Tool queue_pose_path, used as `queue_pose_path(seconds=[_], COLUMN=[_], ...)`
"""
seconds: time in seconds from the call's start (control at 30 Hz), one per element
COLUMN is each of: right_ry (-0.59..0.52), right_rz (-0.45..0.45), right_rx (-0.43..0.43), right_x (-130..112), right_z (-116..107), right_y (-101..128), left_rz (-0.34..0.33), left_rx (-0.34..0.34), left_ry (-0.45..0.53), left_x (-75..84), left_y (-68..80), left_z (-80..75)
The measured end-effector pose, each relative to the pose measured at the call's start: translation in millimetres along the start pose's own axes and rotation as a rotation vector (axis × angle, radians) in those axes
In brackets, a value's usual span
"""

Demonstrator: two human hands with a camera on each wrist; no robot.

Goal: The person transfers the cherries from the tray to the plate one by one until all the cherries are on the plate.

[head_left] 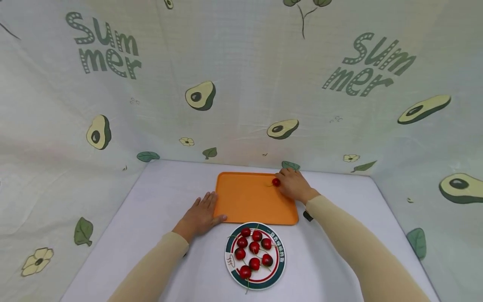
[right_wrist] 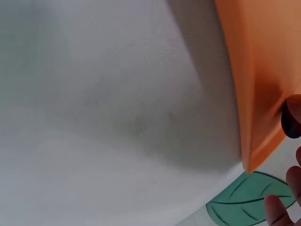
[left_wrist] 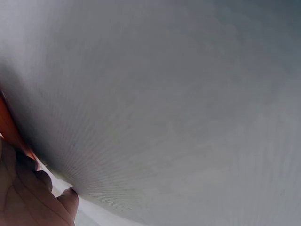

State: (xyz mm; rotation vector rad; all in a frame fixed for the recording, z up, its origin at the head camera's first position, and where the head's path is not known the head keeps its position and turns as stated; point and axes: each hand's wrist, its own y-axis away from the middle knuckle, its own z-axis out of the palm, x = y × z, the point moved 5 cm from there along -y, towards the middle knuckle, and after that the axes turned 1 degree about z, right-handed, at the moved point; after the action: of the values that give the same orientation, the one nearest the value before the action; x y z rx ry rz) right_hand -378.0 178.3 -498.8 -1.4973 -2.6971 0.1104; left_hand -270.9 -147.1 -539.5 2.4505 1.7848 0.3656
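Note:
An orange tray (head_left: 253, 199) lies on the white table, and below it stands a round plate (head_left: 230, 260) with several red cherries (head_left: 254, 247). My right hand (head_left: 282, 181) is at the tray's far right corner and pinches one red cherry (head_left: 276, 182) just above the tray floor. The right wrist view shows the tray's corner (right_wrist: 263, 70), the dark cherry (right_wrist: 291, 120) at the frame's edge and a fingertip (right_wrist: 277, 212). My left hand (head_left: 206, 206) lies flat on the table at the tray's left edge, thumb against its front corner. Its fingers (left_wrist: 37, 197) show beside an orange sliver of tray (left_wrist: 7, 125).
A cloth backdrop (head_left: 241, 84) printed with avocados and leaves closes in the table at the back and both sides. A printed green leaf (right_wrist: 249, 202) lies just behind the tray's far corner. White tabletop (head_left: 151, 201) stretches left and right of the tray.

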Motion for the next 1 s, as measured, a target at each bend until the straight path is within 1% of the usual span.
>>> queue_pose_path(seconds=[0.1, 0.2, 0.37, 0.5, 0.63, 0.87, 1.0], right_ry=[0.013, 0.006, -0.024, -0.010, 0.007, 0.047, 0.053], right_rz=[0.000, 0.031, 0.081, 0.094, 0.096, 0.064, 0.055], right_rx=[-0.015, -0.027, -0.024, -0.008, 0.025, 0.148, 0.149], right_x=[0.6, 4.1, 8.1, 7.8, 4.5, -8.5, -16.1], right_z=[0.0, 2.0, 6.4, 10.1, 12.6, 5.1, 2.3], right_y=[1.5, 4.4, 8.2, 9.8, 10.9, 11.5, 12.8], left_rz=[0.008, 0.015, 0.022, 0.025, 0.024, 0.026, 0.025], left_rx=[-0.003, 0.002, 0.010, 0.009, 0.007, 0.018, 0.016], left_ry=[0.002, -0.002, -0.023, -0.027, -0.019, -0.008, -0.003], left_x=[4.3, 7.9, 8.7, 8.3, 7.4, 3.0, -0.3], left_y=[-0.4, -0.4, -2.2, -3.6, -3.8, -3.3, -2.6], left_z=[-0.6, -1.7, 0.2, 1.1, 1.7, 1.5, 2.5])
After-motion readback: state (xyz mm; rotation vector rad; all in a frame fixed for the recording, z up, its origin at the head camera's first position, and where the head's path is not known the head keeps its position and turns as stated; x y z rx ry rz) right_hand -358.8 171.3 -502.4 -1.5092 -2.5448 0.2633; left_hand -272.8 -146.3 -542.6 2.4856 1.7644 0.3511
